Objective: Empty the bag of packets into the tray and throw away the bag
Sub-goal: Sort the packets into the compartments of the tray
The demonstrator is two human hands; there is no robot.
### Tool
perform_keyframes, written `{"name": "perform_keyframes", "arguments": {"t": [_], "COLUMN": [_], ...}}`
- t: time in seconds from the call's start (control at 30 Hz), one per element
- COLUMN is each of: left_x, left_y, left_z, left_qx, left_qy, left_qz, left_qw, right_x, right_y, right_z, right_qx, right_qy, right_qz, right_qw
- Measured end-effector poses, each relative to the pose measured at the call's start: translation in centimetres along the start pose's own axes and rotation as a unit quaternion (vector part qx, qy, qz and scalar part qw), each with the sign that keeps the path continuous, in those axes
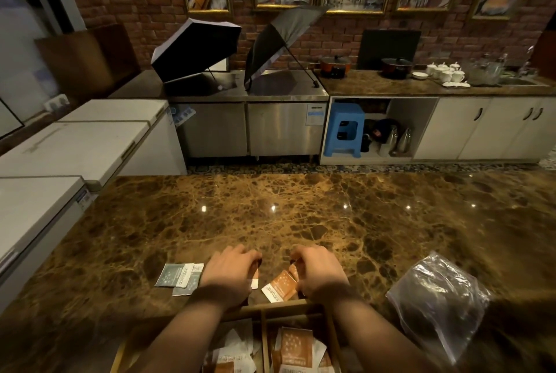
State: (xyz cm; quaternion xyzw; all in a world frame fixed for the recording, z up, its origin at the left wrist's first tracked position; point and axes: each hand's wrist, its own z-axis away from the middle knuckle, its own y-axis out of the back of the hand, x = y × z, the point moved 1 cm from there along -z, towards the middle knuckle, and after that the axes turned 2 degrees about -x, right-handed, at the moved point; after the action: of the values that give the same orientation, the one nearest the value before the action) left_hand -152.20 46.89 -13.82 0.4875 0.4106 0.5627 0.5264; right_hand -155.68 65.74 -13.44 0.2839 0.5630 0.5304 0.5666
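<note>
A wooden tray [272, 308] with dividers sits at the near edge of the marble counter and holds several orange and white packets [296, 348]. Just beyond it my left hand [230, 274] is curled over an orange packet [255, 280] on the counter. My right hand [320, 271] is curled over more orange packets [281, 285]. Two grey-green packets [179, 276] lie left of my left hand. The clear plastic bag [439, 297] lies flat and looks empty at the right.
The brown marble counter [301, 213] stretches wide ahead. White chest freezers [75, 143] stand at the left. Across the aisle are steel cabinets with two open umbrellas [240, 50], pots and cups.
</note>
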Motion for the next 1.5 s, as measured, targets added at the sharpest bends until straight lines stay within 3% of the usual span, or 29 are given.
{"name": "perform_keyframes", "arguments": {"t": [0.17, 0.43, 0.63, 0.8, 0.9, 1.0, 1.2, 1.33, 1.5], "left_x": [-0.5, -1.0, -0.4, -1.2, -2.0, -2.6, -2.2, -2.1, -1.2], "left_y": [1.1, 1.1, 4.4, 7.9, 8.0, 6.1, 3.1, 2.4, 2.3], "left_z": [0.5, 2.6, 4.7, 7.5, 9.9, 11.7, 12.5, 12.9, 13.5], "left_qx": [0.018, 0.063, 0.163, 0.106, 0.074, 0.011, -0.008, 0.025, 0.086], "left_qy": [0.022, 0.020, 0.038, 0.024, 0.001, 0.015, 0.043, 0.028, 0.012], "left_qz": [0.017, 0.135, 0.234, 0.342, 0.330, 0.344, 0.307, 0.190, 0.135], "left_qw": [0.999, 0.989, 0.958, 0.933, 0.941, 0.939, 0.951, 0.981, 0.987], "right_x": [0.3, 0.0, -0.3, -1.4, -1.6, -1.4, -1.7, -2.4, -2.9], "right_y": [0.7, 2.3, 3.2, 3.4, 3.9, 3.5, 1.9, 2.6, 2.2], "right_z": [0.6, 3.2, 5.3, 6.8, 8.6, 10.1, 10.8, 11.5, 12.8], "right_qx": [0.037, 0.060, 0.068, 0.015, -0.104, -0.172, -0.106, -0.047, -0.014], "right_qy": [0.010, 0.039, 0.059, 0.055, 0.044, 0.047, 0.044, 0.095, 0.152], "right_qz": [-0.032, -0.097, -0.126, -0.198, -0.241, -0.212, -0.062, 0.023, 0.072], "right_qw": [0.999, 0.993, 0.988, 0.979, 0.964, 0.961, 0.992, 0.994, 0.986]}}
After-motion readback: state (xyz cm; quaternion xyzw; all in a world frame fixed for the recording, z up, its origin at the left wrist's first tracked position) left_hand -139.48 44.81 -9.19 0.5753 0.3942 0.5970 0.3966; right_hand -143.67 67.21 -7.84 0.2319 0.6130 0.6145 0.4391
